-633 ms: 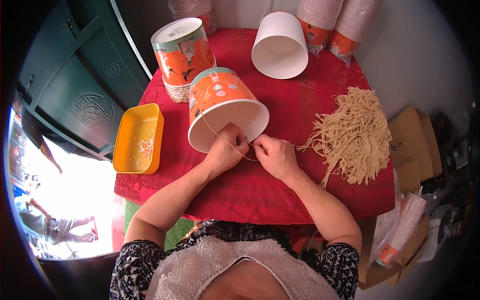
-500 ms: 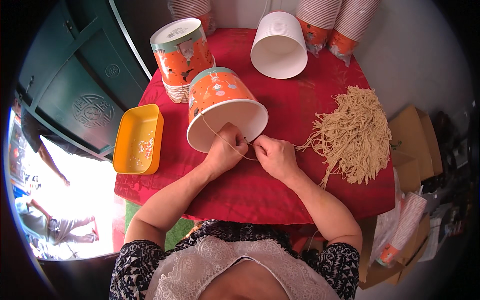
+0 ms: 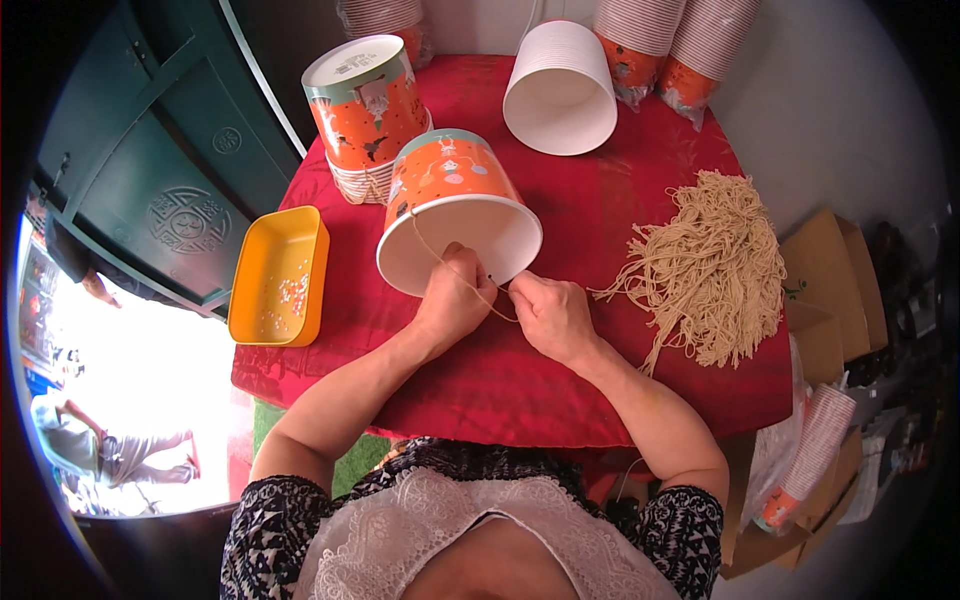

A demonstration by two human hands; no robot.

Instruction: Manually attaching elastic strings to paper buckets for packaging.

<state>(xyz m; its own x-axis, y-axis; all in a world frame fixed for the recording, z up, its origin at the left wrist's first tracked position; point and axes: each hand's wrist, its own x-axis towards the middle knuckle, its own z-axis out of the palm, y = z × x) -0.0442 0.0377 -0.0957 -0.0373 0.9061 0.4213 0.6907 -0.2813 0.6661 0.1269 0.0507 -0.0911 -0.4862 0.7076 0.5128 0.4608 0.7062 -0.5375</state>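
An orange paper bucket (image 3: 462, 178) with a green base band lies tilted on the red table, its white mouth facing me. A thin beige cord (image 3: 428, 243) hangs from the left of its rim and loops across my left hand to the right hand's fingers. My left hand (image 3: 457, 293) is closed at the lower inside of the mouth; whatever its fingers grip is hidden. At the rim's lower right, beside a small dark hole (image 3: 490, 277), my right hand (image 3: 550, 312) pinches the cord. The two hands are almost touching.
A yellow tray (image 3: 238, 300) with small pale pieces stands left, a heap of beige cords (image 3: 715, 270) right. Behind are stacked buckets (image 3: 365, 120) and a white bucket (image 3: 560, 90) on its side. Cardboard boxes (image 3: 835, 280) stand beside the table. People are outside the doorway.
The bucket has shifted slightly right and tipped a little. Both hands stay near its lower rim, and the cord loop hangs a bit differently.
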